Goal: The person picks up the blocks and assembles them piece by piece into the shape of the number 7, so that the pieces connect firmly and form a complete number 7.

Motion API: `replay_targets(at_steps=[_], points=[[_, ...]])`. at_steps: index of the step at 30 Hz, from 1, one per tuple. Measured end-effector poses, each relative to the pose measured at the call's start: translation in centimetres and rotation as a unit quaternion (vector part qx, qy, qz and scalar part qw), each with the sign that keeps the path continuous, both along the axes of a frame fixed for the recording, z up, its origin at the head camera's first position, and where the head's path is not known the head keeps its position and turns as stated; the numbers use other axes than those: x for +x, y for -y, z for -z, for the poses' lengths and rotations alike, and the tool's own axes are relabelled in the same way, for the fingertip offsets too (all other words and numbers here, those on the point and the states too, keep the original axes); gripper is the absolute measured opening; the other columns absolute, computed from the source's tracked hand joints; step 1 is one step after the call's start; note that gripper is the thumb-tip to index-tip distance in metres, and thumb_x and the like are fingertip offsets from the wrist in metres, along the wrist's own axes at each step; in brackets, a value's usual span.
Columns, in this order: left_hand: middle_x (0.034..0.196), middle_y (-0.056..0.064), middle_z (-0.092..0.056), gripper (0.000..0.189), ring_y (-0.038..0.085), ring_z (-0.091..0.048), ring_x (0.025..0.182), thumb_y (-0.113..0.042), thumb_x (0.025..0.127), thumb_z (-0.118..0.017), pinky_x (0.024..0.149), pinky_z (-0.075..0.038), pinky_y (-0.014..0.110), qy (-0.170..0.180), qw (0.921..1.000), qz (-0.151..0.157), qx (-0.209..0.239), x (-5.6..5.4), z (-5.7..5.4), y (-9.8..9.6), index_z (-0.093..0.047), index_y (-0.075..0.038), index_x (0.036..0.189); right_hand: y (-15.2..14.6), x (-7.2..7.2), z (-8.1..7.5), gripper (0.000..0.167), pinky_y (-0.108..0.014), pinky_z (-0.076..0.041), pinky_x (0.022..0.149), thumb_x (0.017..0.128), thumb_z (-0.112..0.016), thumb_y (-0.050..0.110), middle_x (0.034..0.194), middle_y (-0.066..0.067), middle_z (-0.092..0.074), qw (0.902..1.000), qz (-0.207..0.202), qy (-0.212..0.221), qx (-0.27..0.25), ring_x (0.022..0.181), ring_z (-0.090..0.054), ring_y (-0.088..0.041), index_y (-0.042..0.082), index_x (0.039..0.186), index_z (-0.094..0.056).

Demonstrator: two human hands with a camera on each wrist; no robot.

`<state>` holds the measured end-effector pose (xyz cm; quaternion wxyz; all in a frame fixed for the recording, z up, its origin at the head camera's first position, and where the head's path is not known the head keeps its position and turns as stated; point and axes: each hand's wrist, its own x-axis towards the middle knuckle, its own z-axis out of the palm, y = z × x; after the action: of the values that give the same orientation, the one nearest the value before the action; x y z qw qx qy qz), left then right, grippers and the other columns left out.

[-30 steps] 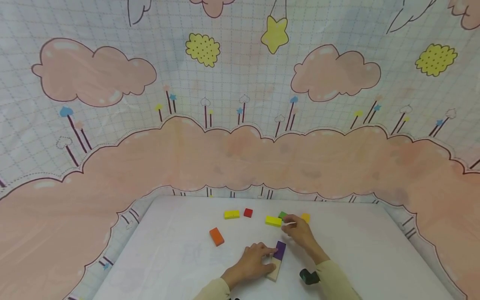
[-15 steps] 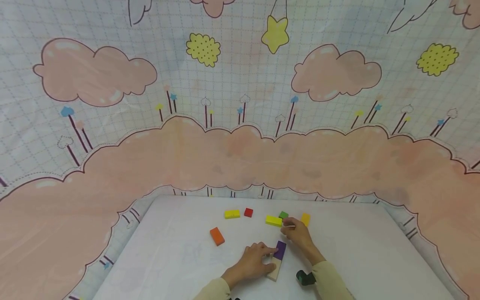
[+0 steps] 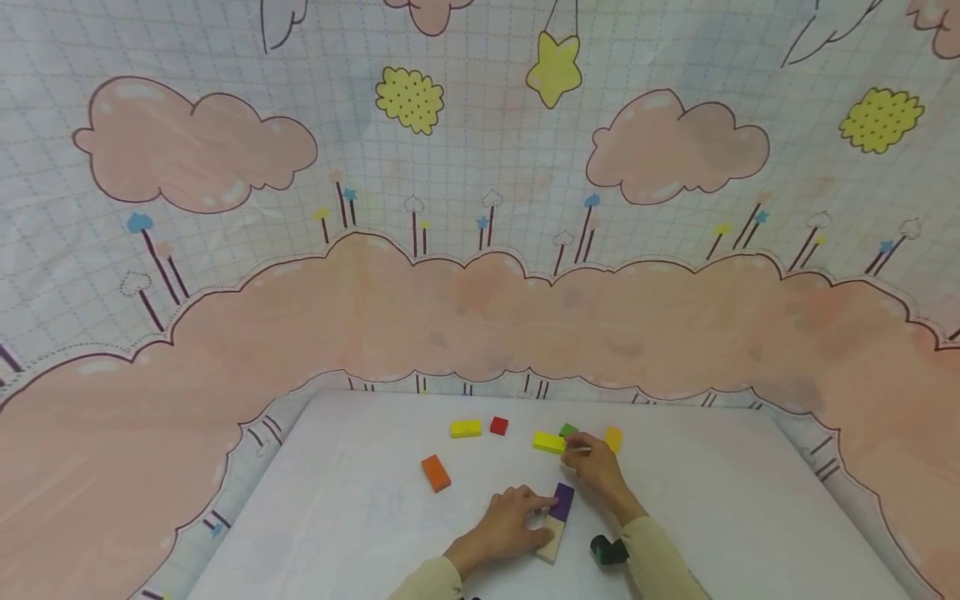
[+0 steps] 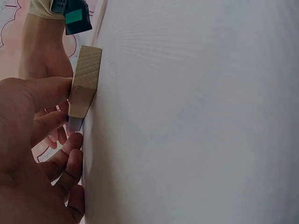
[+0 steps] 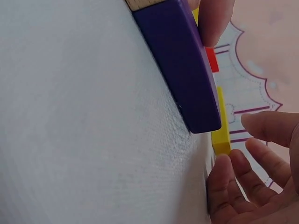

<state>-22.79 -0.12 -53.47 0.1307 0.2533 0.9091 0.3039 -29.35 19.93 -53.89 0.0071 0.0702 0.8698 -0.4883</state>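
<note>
My left hand lies over two blocks set end to end on the white table. Its index finger touches the purple block and its thumb touches the plain wooden block; the left wrist view shows both pressing from above. Beyond the purple block, my right hand hovers low beside a yellow block, thumb and fingers apart with nothing between them in the right wrist view. A green block is partly hidden behind that hand and the yellow block. An orange-yellow block stands just to its right.
Farther left on the white table are another yellow block, a red block and an orange block. A dark green wrist device sits at the right sleeve. A patterned cloth hangs behind the table.
My right hand has shifted slightly left and its forearm has drawn inward, uncovering more of the orange-yellow block. The left hand and the blocks stay put; the head view has turned slightly.
</note>
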Motion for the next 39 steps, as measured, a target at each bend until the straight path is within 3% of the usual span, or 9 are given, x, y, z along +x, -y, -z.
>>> replay_targets(at_steps=[10,23,31,39], points=[[0.111,-0.007,-0.06,0.045,0.006,-0.048,0.098,-0.037,0.089,-0.069,0.083,-0.037,0.027,-0.008,0.9999,0.007,0.003,-0.3,0.6,0.1,-0.061,-0.033,0.133,-0.1,-0.5,-0.4,0.034,-0.032,-0.057,0.076,0.089,-0.067,0.012,0.124,-0.016,-0.064,0.9998,0.0,0.014,0.011,0.099,-0.064,-0.025,0.005,0.122,-0.063],[0.113,-0.007,-0.061,0.045,0.008,-0.05,0.101,-0.037,0.088,-0.071,0.085,-0.038,0.029,0.005,1.0,-0.003,0.002,-0.2,0.5,0.1,-0.061,-0.035,0.132,-0.3,-1.3,-0.5,0.037,-0.03,-0.055,0.07,0.087,-0.067,0.01,0.125,-0.018,-0.063,0.9994,-0.009,0.022,0.025,0.094,-0.061,-0.023,0.003,0.123,-0.063],[0.113,-0.007,-0.061,0.045,0.008,-0.05,0.1,-0.037,0.088,-0.071,0.085,-0.039,0.029,0.012,0.9999,-0.003,0.004,-0.1,0.5,0.1,-0.061,-0.035,0.132,0.0,-1.9,-0.2,0.04,-0.048,-0.05,0.095,0.082,-0.073,0.013,0.125,-0.018,-0.065,0.9971,-0.01,0.013,0.074,0.109,-0.061,-0.032,0.004,0.121,-0.066],[0.113,-0.007,-0.061,0.045,0.008,-0.051,0.102,-0.038,0.088,-0.07,0.085,-0.038,0.029,0.004,1.0,0.0,0.004,-0.2,0.5,0.0,-0.061,-0.035,0.132,-0.1,-2.0,-0.3,0.037,-0.05,-0.049,0.096,0.083,-0.073,0.014,0.122,-0.018,-0.066,0.9936,-0.025,-0.007,0.11,0.107,-0.061,-0.032,0.003,0.118,-0.068]])
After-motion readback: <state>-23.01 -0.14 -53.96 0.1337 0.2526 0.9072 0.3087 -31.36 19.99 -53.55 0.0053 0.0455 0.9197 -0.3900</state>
